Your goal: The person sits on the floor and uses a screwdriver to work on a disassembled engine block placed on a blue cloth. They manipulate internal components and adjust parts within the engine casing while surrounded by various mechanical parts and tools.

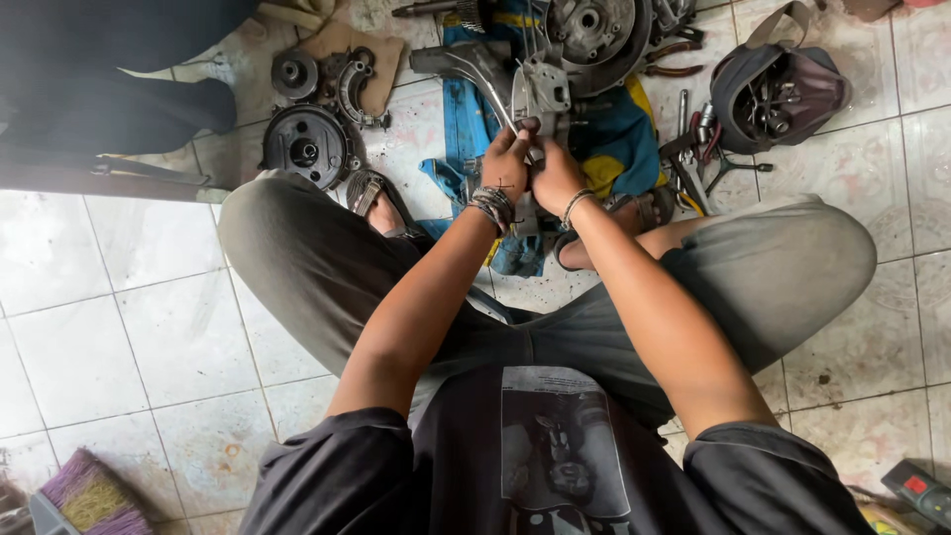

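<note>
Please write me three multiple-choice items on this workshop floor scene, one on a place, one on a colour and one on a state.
1. Where does the round drum-shaped metal part lie?
A. on the tiles beyond the person's left knee
B. inside the dark bag
C. on the person's lap

2. What colours is the cloth under the engine parts?
A. red and white
B. blue and yellow
C. plain green

3. How are the two hands placed?
A. resting apart on the knees
B. one raised, one on the floor
C. close together on a small metal part

Answers: 1 A, the round drum-shaped metal part sits on the floor tiles. 2 B, the cloth shows blue with yellow. 3 C, the left hand and right hand meet on the small metal part.
</note>
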